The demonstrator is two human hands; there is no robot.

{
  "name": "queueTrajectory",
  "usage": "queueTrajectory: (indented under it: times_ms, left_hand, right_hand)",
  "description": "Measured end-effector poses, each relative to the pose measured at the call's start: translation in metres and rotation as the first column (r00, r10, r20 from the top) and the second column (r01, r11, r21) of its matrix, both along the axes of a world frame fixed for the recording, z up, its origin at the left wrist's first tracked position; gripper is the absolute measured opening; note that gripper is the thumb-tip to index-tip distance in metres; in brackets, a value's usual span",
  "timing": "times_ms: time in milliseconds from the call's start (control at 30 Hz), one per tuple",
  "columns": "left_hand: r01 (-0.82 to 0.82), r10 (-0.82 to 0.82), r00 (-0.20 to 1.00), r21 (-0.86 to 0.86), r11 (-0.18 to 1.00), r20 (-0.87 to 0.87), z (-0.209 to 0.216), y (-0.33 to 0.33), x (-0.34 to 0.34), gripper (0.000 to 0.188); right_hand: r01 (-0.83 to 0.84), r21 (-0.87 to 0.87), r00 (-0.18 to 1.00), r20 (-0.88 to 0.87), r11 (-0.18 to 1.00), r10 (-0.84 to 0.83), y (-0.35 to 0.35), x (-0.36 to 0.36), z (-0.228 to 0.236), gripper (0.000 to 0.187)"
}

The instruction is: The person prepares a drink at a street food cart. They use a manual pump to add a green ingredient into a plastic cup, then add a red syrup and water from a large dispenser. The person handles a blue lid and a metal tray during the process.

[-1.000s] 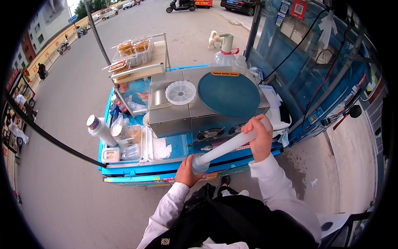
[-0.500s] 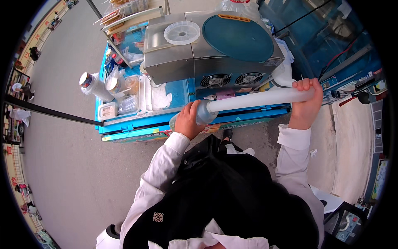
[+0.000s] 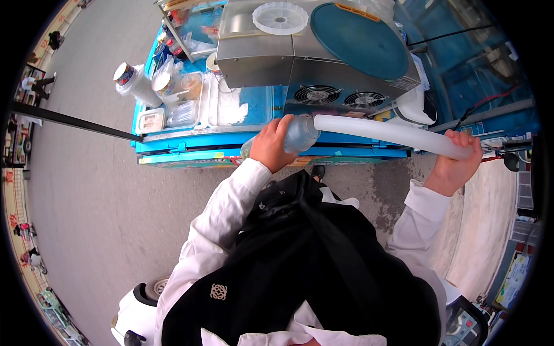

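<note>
Around a bluish see-through plastic bottle [image 3: 303, 135] the fingers of my left hand [image 3: 273, 144] are wrapped. The bottle lies tilted on its side in front of the blue cart, its wide end toward the right. My right hand [image 3: 459, 160] grips the far right end of a long, whitish, half-see-through tube [image 3: 384, 130]. That tube runs leftward in a slight bend, and its left end meets the bottle's right end. Whether it goes inside or only rests against the bottle, I cannot tell.
On the blue cart [image 3: 199, 157] stands a metal machine with fans [image 3: 254, 64], topped by a teal oval lid [image 3: 360, 40] and a clear round lid [image 3: 280, 18]. At the left are stacked cups [image 3: 138, 86] and a clear tray [image 3: 242, 106]. A dark pole [image 3: 75, 122] crosses the left.
Both hands have shifted right, the left slightly up and the right lower, carrying the bottle and the tube. The tube now slopes down to the right. The view has shifted too.
</note>
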State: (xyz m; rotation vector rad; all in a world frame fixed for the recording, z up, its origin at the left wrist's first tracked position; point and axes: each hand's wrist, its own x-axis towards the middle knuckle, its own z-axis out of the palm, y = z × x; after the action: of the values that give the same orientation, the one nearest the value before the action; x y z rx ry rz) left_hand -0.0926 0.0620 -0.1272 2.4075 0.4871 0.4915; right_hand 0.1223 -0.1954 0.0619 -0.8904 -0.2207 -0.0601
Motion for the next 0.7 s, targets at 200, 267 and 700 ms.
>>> queueTrajectory:
  times_ms: [200, 267, 700]
  left_hand:
    - [0.015, -0.015, 1.000, 0.080, 0.997, -0.002, 0.002, 0.003, 0.008, 0.086]
    - [0.030, -0.030, 1.000, 0.102, 0.994, 0.000, 0.003, 0.005, 0.009, 0.085]
    - [0.119, -0.123, 0.990, 0.066, 0.991, 0.068, 0.015, 0.001, 0.017, 0.088]
  right_hand:
    - [-0.157, 0.038, 0.987, 0.023, 0.987, 0.156, 0.002, 0.000, 0.003, 0.021]
    - [-0.209, 0.043, 0.978, 0.028, 0.977, 0.207, 0.006, 0.001, 0.003, 0.021]
    - [-0.306, -0.108, 0.947, 0.072, 0.946, 0.314, 0.048, -0.019, -0.001, 0.017]
